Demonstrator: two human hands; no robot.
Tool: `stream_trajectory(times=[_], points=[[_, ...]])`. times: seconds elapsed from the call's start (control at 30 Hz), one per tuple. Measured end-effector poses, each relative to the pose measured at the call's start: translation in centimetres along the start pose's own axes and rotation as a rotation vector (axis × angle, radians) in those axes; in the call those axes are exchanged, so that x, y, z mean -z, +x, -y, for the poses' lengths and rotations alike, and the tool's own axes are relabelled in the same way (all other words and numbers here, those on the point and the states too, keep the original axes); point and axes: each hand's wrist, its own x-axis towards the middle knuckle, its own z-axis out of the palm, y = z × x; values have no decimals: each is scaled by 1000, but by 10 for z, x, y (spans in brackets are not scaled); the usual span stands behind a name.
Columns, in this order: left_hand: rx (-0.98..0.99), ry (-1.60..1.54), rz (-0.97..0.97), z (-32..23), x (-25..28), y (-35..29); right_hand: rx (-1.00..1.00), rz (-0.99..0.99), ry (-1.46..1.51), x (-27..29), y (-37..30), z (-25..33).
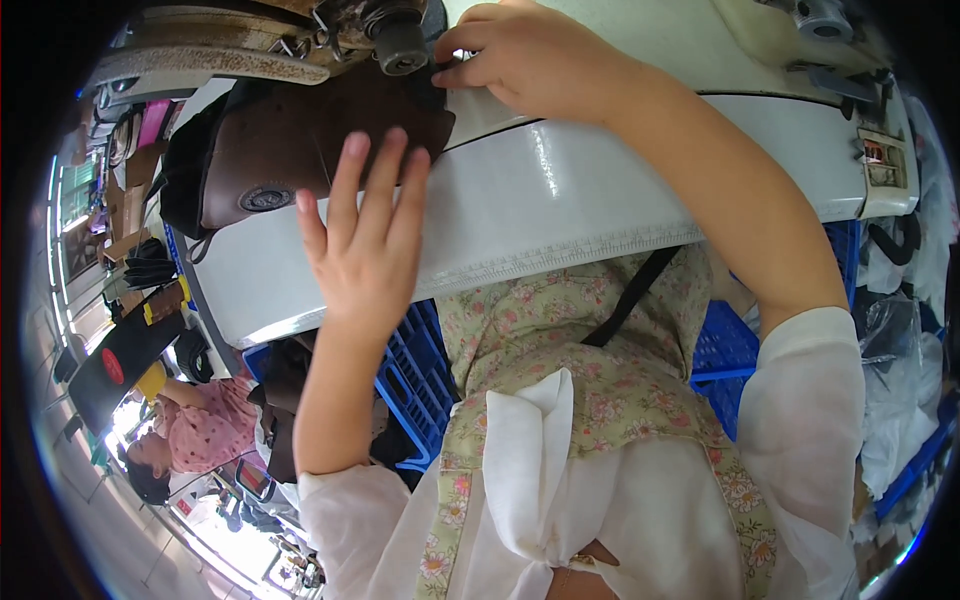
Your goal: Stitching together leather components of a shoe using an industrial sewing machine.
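Observation:
A dark brown leather-like piece [310, 140] with a round embossed emblem and a black part at its left end lies on the white sewing machine table [540, 170]. Its far edge runs under the sewing machine head [400, 45]. My left hand [370, 235] is open, fingers spread, with the fingertips over the near right part of the brown piece; whether they press on it I cannot tell. Beside the machine's needle area, my right hand [530, 60] has its thumb and forefinger curled together at the piece's right end. What they grip is hidden.
A printed ruler scale follows the table's front edge. Below stand blue plastic crates [415, 370]. Clear plastic bags [895, 340] are heaped at the right. A person in a pink top [210, 425] works at the far left, near dark goods and boxes.

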Motion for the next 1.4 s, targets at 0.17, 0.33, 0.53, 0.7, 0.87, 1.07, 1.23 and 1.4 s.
stream_trajectory(times=[0.17,0.33,0.53,0.7,0.87,1.07,1.23,1.4], points=[[-178,219,20,30,-25,10,17,-41,21,-4,-3,-3],[-327,296,-120,44,-36,17,24,-61,-11,-4,-4,-6],[-297,202,-254,55,-53,18,40,-105,-77,-13,-4,-9],[-252,145,-350,55,-57,30,31,-93,-83,-17,-5,-9],[-197,133,-391,47,-59,34,6,-88,-73,-17,-5,-8],[-196,145,-184,42,-35,35,11,-96,-69,-16,-7,-9],[-349,120,-141,42,-29,38,21,-104,-88,-17,-5,-6],[-388,172,-96,27,-27,40,15,-93,-111,-14,-7,-7]])
